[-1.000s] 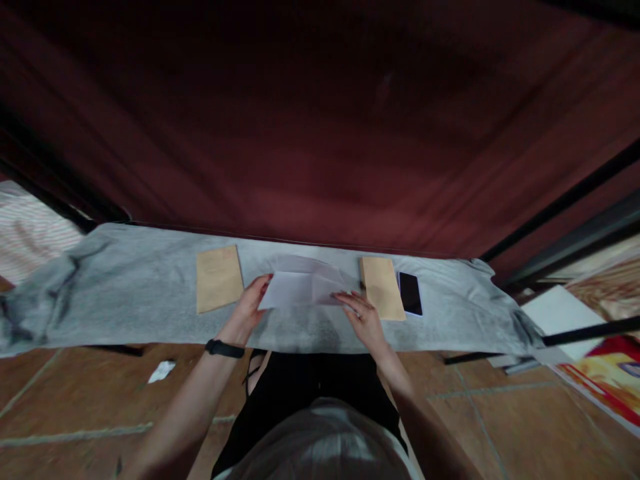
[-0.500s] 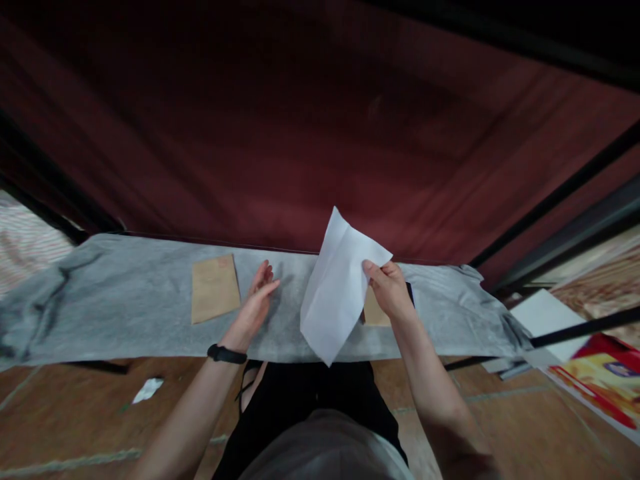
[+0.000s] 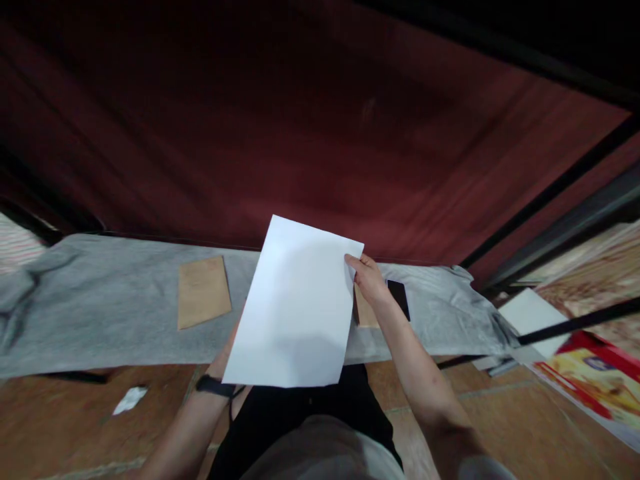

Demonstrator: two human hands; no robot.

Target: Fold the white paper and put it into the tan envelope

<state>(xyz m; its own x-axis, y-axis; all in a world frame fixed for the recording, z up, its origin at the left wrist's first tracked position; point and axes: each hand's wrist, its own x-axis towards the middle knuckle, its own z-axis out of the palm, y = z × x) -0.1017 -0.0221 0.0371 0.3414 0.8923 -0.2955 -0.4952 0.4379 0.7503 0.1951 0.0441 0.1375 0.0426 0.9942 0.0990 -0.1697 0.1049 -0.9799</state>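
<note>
A sheet of white paper (image 3: 300,307) is held up in front of me, blank on the side that faces me. My right hand (image 3: 367,277) pinches its upper right edge, thumb on the near face. Behind the sheet's lower left edge is my left hand (image 3: 228,357); its fingers are hidden by the paper, and a black band circles the wrist. To the left lies a brown envelope (image 3: 203,293) on grey cloth. A second brown paper item (image 3: 366,312) lies partly covered under my right hand, beside a dark phone (image 3: 399,299).
Grey cloth (image 3: 125,300) covers the narrow bench, with a dark red panel (image 3: 310,160) behind it. At right stand black bars, a white board (image 3: 535,313) and a red-yellow box (image 3: 595,373). A white scrap (image 3: 130,400) lies on the tiled floor.
The paper has opened out flat toward me and shifted left. My left hand, open beside it before, is now behind its left edge. More of the phone shows.
</note>
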